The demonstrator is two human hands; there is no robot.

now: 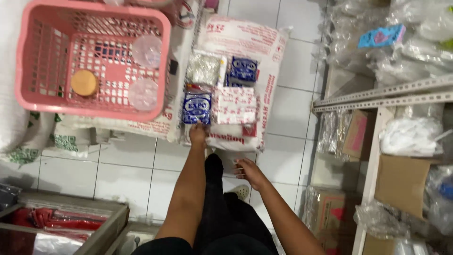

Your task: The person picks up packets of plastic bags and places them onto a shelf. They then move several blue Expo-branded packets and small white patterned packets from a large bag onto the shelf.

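Note:
My left hand [197,133] reaches forward and grips the near edge of a blue and white packet [197,107] lying on a white sack [245,52] on the floor. Beside that packet lie a red-printed white packet [234,105], a second blue packet [243,70] and a clear bag of small pale pieces [203,69]. My right hand [249,172] hangs lower over the tiled floor with fingers loosely spread, holding nothing.
A pink plastic basket [28,56] at left holds two clear lidded cups and an orange-lidded jar. Metal shelving [387,94] with cardboard boxes and plastic bags lines the right. A display case [71,222] stands at bottom left. More sacks lie at far left.

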